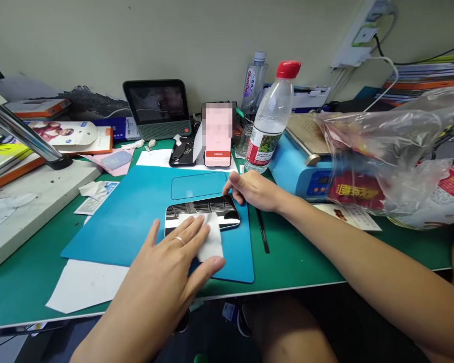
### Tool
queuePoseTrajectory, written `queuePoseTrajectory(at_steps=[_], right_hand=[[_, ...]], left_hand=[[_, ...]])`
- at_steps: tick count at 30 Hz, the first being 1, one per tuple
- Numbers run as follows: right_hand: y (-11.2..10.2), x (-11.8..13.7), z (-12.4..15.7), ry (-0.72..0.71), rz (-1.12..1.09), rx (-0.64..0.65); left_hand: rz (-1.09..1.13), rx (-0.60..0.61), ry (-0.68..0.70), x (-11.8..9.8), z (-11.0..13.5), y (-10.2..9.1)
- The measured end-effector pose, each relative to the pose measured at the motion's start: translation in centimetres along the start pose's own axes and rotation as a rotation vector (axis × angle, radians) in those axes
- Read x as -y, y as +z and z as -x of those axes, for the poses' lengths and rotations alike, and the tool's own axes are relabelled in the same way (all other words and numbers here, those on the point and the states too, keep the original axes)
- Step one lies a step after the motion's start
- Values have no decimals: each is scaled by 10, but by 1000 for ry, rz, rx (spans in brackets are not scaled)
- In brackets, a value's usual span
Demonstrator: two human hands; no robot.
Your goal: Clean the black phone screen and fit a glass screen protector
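A phone [202,209] with a glossy dark, reflecting screen lies on a blue mat [106,222]. My left hand [174,257], with a ring on one finger, is stretched flat over a white wipe [212,242]. Its fingertips press the wipe onto the phone's near side, and the thumb stands apart. At the phone's far right corner is my right hand [253,189], its fingers curled against the edge and its thumb raised. Behind the phone lies a clear sheet with a dark phone-shaped outline [199,185].
A thin black strip [263,232] lies right of the mat. Behind stand a lit phone [217,136], a smart display [157,108] and a red-capped bottle [270,121]. A blue machine [302,161] and a plastic bag [397,146] are at right, a lamp [34,136] at left.
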State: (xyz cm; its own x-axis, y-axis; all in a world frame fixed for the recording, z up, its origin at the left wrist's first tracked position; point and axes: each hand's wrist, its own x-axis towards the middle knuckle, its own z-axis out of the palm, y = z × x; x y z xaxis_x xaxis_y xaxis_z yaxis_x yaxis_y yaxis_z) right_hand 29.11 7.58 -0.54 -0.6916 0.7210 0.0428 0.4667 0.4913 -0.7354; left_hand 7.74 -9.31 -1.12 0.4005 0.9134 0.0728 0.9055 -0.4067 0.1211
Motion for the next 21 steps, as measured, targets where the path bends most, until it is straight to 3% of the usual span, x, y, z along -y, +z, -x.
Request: queuePoseTrajectory(at_steps=[5,11,16,21], right_hand=[[0,2,0,17,7,-8],[-2,7,1,53,41,-71],[-2,6,-1,75,60,-84],[2,4,-2,51,95,-61]], left_hand=[[-63,-6,-111,22,20,-3],[-87,-119,-31,34,28,4],[-94,-94,36,22,17,14],[-205,-254,-2,-3,-5,28]])
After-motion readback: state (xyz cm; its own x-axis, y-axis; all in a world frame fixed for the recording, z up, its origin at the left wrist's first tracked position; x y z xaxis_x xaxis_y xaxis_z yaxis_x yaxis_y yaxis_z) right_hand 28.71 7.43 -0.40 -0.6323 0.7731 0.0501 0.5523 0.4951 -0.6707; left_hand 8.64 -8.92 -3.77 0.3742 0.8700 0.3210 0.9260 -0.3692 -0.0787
